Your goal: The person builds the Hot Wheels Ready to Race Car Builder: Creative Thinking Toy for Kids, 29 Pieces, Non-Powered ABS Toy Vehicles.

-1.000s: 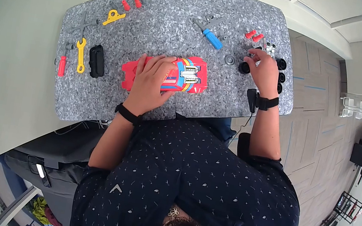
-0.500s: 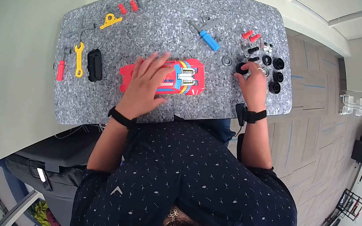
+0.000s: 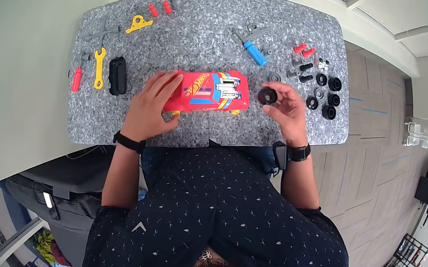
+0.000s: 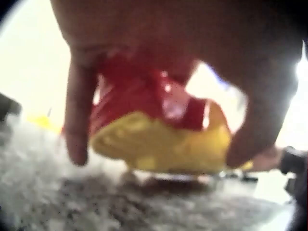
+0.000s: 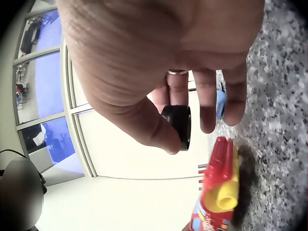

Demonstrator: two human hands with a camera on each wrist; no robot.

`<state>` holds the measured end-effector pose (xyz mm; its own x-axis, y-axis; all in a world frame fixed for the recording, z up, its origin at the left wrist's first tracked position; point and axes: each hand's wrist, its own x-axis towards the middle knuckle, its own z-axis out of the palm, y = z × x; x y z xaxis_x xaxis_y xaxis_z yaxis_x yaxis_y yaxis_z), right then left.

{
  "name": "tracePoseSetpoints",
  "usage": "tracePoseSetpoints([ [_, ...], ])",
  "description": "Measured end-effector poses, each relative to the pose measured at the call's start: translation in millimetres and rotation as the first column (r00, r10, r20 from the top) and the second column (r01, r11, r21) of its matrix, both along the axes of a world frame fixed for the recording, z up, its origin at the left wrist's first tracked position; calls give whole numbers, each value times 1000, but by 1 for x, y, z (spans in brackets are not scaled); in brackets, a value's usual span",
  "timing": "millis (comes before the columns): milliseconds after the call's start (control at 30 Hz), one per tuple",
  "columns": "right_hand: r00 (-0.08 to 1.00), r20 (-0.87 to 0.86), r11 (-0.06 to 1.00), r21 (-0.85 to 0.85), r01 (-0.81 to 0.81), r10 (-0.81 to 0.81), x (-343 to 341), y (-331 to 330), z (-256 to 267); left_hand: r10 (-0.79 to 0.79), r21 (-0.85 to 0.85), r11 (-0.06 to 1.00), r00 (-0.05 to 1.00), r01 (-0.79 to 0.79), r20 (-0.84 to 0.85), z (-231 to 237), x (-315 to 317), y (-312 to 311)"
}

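My left hand [image 3: 149, 104] grips the left end of a red toy car [image 3: 218, 93], its fingers and thumb on opposite sides. Blue and yellow stripes run over the car's top. From the left wrist, the car's yellow base [image 4: 163, 147] shows close over the tabletop, between the fingers and thumb. Just off the car's right end, my right hand [image 3: 290, 118] pinches a black toy wheel [image 3: 267, 96]. The right wrist view has this wheel [image 5: 181, 126] between thumb and fingertips, apart from the car [image 5: 219, 178].
More black wheels [image 3: 332, 99], grey rings, black pegs and red pieces [image 3: 304, 50] lie at the right. A blue screwdriver [image 3: 254, 53] lies behind the car. At left are a yellow wrench [image 3: 99, 68], a black part [image 3: 118, 75] and a red screwdriver [image 3: 76, 79].
My right hand has taken a black wheel from among the small parts and carried it left toward the car. My left hand has closed round the car's end; the yellow base now shows.
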<state>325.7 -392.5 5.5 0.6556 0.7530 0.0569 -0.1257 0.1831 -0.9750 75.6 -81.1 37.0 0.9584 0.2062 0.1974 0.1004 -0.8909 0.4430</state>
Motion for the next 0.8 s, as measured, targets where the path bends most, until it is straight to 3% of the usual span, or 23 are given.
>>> tracePoseSetpoints([
  [33, 998, -65, 999, 27, -25, 27, -7, 4, 12, -6, -7, 1000, 1000, 6, 6, 3, 1, 2],
  [167, 977, 175, 992, 12, -127, 123, -17, 13, 11, -45, -28, 999, 999, 45, 6, 11, 2, 12],
  [267, 851, 511, 992, -40, -119, 123, -21, 26, 25, -82, -76, 994, 997, 82, 7, 10, 4, 17],
  [400, 700, 696, 987, -111, -113, 158, -17, 33, 36, -97, -122, 988, 994, 91, -48, 18, 7, 17],
  [500, 782, 618, 997, -65, -50, 79, -25, 39, 31, -93, -107, 991, 988, 79, -125, 25, 8, 17],
  [633, 782, 618, 996, -78, -41, 81, -30, 38, 20, -44, -5, 999, 982, 43, -183, 37, 7, 6],
  [733, 809, 583, 997, -60, -42, 69, -33, 37, 12, 39, 290, 957, 982, 17, -187, 54, 14, -17],
  [800, 806, 590, 998, -33, -44, 55, -33, 40, 9, -7, 269, 963, 995, 32, -95, 54, 31, -38],
])
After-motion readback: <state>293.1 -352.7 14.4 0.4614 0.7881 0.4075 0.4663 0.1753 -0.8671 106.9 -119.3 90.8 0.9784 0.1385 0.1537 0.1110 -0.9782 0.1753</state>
